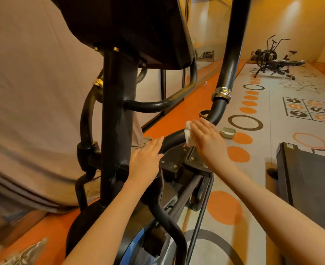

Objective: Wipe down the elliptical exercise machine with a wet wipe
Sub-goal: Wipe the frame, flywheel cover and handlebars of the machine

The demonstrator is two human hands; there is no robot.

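The black elliptical machine [117, 119] fills the middle of the head view, its console overhead and its upright post in front of me. My right hand [205, 138] presses a white wet wipe [188, 133] against the lower curve of the right swing arm [226, 60], fingers fairly straight over the wipe. My left hand [145, 159] lies flat with straight fingers on the black frame beside the post, just left of a bolted metal plate [172, 158].
A draped beige sheet [33, 92] hangs at the left. A small grey tin [228, 132] and a dark ring-shaped lid [204, 113] lie on the patterned floor beyond my right hand. A treadmill edge [307, 180] is at the right. An exercise bike [268, 58] stands far back.
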